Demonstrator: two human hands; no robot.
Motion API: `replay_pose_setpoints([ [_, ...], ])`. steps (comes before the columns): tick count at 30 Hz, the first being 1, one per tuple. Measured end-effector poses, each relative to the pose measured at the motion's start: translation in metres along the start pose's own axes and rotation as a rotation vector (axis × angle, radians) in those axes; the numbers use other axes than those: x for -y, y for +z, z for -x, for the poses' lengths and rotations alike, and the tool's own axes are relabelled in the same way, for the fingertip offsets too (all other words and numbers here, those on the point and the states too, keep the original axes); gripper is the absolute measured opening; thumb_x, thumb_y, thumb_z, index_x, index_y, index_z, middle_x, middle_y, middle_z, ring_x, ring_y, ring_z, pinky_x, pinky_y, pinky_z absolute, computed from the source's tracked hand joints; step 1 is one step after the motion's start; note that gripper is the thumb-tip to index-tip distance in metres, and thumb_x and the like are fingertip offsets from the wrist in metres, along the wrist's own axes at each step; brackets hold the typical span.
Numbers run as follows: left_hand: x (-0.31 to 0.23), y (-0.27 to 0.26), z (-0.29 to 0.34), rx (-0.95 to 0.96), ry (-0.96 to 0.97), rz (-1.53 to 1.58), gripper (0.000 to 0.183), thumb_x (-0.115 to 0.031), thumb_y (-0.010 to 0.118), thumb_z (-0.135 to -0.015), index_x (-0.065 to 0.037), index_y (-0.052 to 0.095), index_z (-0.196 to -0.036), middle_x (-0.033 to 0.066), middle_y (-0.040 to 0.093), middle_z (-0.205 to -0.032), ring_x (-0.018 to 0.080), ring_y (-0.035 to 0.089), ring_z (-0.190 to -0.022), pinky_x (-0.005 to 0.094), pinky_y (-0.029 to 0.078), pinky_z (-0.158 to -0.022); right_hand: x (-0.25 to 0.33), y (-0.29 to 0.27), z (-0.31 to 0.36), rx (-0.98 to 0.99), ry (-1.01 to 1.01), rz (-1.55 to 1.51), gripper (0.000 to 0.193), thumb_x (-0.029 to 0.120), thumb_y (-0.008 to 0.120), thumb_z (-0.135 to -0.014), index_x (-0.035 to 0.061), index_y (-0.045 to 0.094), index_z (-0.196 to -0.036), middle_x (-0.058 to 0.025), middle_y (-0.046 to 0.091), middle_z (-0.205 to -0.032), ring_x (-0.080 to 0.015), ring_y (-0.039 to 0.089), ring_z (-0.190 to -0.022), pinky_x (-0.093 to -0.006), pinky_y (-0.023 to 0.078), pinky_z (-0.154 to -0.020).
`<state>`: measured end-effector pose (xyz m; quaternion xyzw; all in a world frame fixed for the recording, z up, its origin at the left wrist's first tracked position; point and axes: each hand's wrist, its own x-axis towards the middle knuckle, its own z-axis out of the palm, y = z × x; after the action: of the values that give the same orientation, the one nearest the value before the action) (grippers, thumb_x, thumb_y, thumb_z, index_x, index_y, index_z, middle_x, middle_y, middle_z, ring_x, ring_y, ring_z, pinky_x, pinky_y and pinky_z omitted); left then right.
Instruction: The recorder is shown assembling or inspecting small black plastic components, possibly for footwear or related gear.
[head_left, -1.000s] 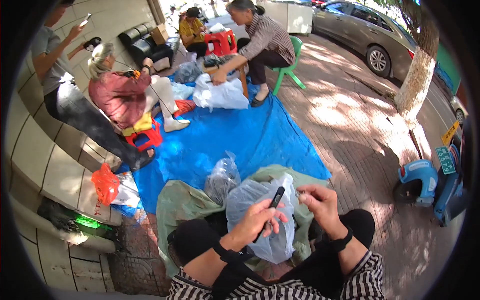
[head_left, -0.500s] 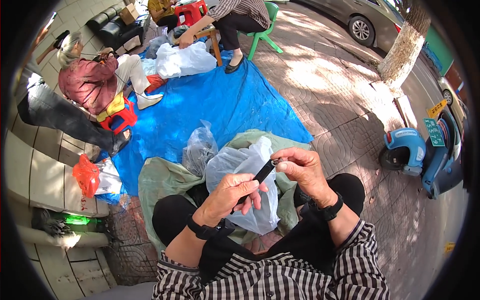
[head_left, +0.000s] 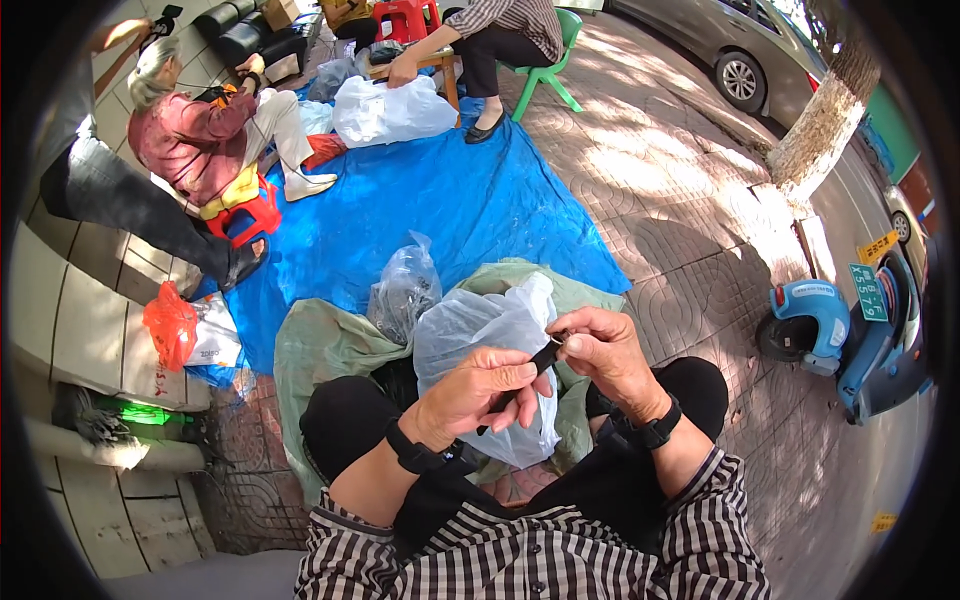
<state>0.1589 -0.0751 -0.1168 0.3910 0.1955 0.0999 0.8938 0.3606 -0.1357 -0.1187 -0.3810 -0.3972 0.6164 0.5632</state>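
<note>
The left hand [head_left: 480, 388] holds a flat black strip [head_left: 545, 356]; the right hand [head_left: 608, 356] pinches its shiny end [head_left: 560, 338] at two o'clock.

Patterned paving [head_left: 680, 235] under dappled sunlight; pale block wall [head_left: 95, 335] at left; green chair [head_left: 548, 74], whitewashed trunk [head_left: 822, 135] beyond

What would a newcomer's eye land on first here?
Probably the wide, bright blue plastic sheet, spread upper centre. Below it, the left hand and right hand meet at a narrow black strip above a translucent white plastic bag. A light-blue scooter stands far right.
</note>
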Motion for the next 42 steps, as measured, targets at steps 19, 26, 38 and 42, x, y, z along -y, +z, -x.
replay_pose_setpoints([
  [19,-0.003,0.005,0.003,-0.056,0.104,-0.071,0.025,-0.021,0.050,-0.093,0.001,0.060,-0.088,0.0061,0.059,-0.063,0.0067,0.048,-0.043,0.0175,0.037,-0.042,0.008,0.001,0.003,0.001,-0.064,0.306,0.013,0.007,0.068,-0.080,-0.0005,0.066,-0.091,-0.0002,0.063,-0.081,-0.0051,0.053,-0.073,-0.0217,0.044,-0.067],
  [26,0.002,0.007,0.000,-0.053,0.112,-0.014,0.024,-0.021,0.051,-0.092,0.002,0.059,-0.088,0.0065,0.057,-0.061,0.0069,0.046,-0.042,0.0172,0.035,-0.040,0.013,0.003,0.003,0.053,-0.051,0.352,0.011,0.008,0.068,-0.079,0.0012,0.066,-0.087,0.0031,0.060,-0.078,-0.0021,0.046,-0.064,-0.0189,0.037,-0.056],
  [38,0.016,0.006,-0.010,-0.012,0.161,0.042,0.024,-0.023,0.051,-0.092,0.000,0.060,-0.089,0.0062,0.059,-0.065,0.0103,0.052,-0.050,0.0208,0.039,-0.046,0.015,0.016,0.010,-0.012,-0.027,0.246,0.020,0.001,0.063,-0.082,-0.0018,0.062,-0.102,-0.0043,0.063,-0.090,-0.0100,0.059,-0.079,-0.0235,0.047,-0.072],
  [42,0.020,0.004,-0.011,-0.027,0.142,0.029,0.024,-0.024,0.051,-0.092,-0.002,0.061,-0.089,0.0055,0.061,-0.072,0.0106,0.057,-0.059,0.0218,0.043,-0.054,0.013,0.018,0.010,-0.012,-0.044,0.331,0.016,0.002,0.063,-0.082,-0.0023,0.062,-0.098,-0.0034,0.061,-0.086,-0.0091,0.059,-0.075,-0.0216,0.047,-0.067],
])
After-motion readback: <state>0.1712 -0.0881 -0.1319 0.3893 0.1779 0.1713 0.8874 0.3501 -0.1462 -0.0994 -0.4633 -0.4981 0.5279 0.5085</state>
